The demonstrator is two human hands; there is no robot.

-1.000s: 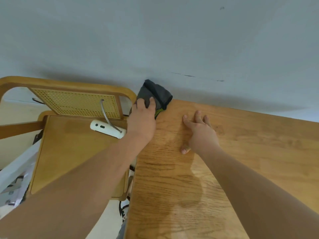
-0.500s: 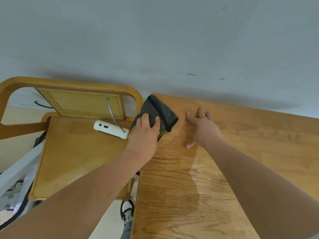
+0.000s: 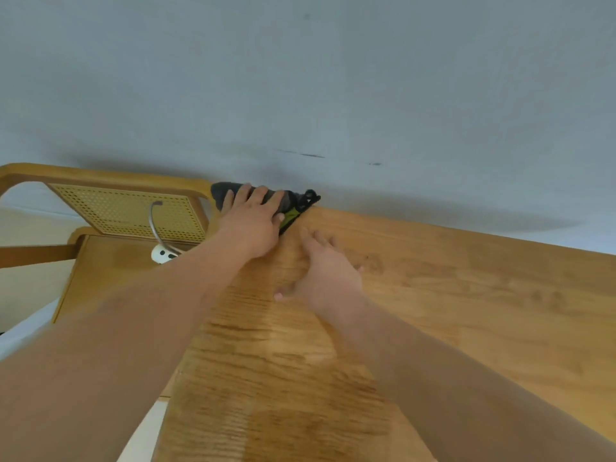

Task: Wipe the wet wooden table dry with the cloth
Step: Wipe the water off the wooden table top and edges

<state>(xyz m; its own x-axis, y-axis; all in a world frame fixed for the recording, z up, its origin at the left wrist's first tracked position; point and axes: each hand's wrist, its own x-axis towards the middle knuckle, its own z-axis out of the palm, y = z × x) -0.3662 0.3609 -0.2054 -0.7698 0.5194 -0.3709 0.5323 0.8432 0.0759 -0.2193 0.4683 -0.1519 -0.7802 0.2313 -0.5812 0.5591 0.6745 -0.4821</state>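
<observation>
A dark grey cloth [image 3: 293,199] with a yellow-green patch lies at the far left corner of the wooden table [image 3: 466,295], pressed against the wall. My left hand [image 3: 253,225] lies flat on top of it and holds it down, fingers over its far side. Just to the right and nearer me, my right hand [image 3: 325,271] rests palm down on the bare wood with fingers spread, holding nothing. A darker wet patch [image 3: 300,411] shows on the tabletop close to me.
A wooden chair [image 3: 100,261] with a cane back stands left of the table, against the grey wall [image 3: 333,78]. A white device with a curved metal handle [image 3: 160,253] lies on its seat.
My left hand pushed the cloth away from me, up into the table's far left corner by the wall. My right hand stayed flat on the wood, now blurred by motion.
</observation>
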